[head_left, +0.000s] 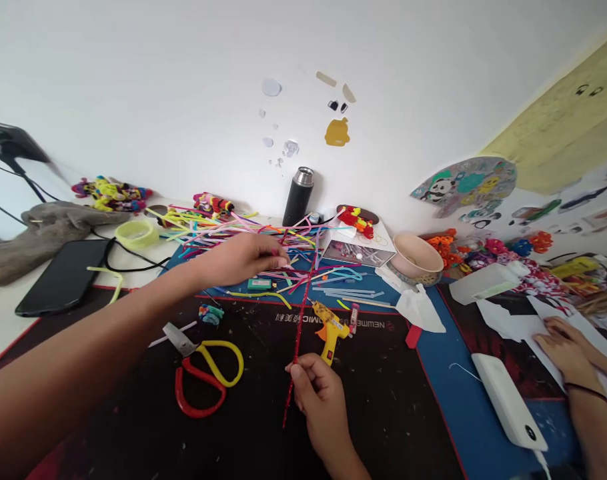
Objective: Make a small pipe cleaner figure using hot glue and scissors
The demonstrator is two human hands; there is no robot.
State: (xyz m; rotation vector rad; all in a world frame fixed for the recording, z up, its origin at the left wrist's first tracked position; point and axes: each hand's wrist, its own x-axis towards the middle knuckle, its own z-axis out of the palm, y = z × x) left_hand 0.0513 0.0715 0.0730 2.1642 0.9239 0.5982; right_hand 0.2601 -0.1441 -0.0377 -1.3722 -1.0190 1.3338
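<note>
While the right hand (321,400) pinches a red pipe cleaner (299,327) lower centre, the left hand (241,259), grip unclear, seemingly sorts mid-frame strands (208,232); freeing one next would need delicacy.

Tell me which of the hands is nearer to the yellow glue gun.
Right. The right hand is on the near side of the yellow glue gun, by its handle; the left hand is farther off, to its left and beyond.

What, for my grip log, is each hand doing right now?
Left hand: partly curled near the colorful stems; whether it holds anything cannot be told.
Right hand: closed, holding a red glittery stem.
</note>
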